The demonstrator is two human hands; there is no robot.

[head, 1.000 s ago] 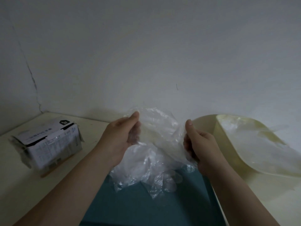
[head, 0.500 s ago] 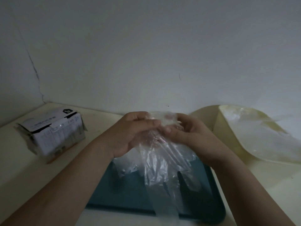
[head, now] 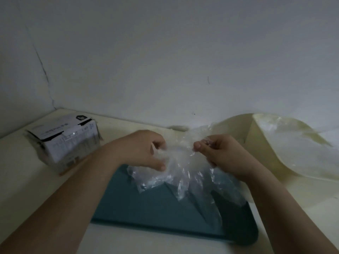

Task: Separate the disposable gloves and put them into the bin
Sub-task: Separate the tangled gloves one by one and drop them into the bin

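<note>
While left hand [head: 145, 150] and right hand [head: 221, 154] pinch top, glove bundle [head: 183, 173] hangs clear, crinkled, over teal tray [head: 146, 208].

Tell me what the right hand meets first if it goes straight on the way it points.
The bunched disposable gloves that the right hand pinches; beyond them, probably the left hand, though depth is unclear.

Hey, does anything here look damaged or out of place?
The box on the left looks battered: its top is torn open and its flaps are ragged. A crack runs down the wall above it. Nothing else stands out.
</note>
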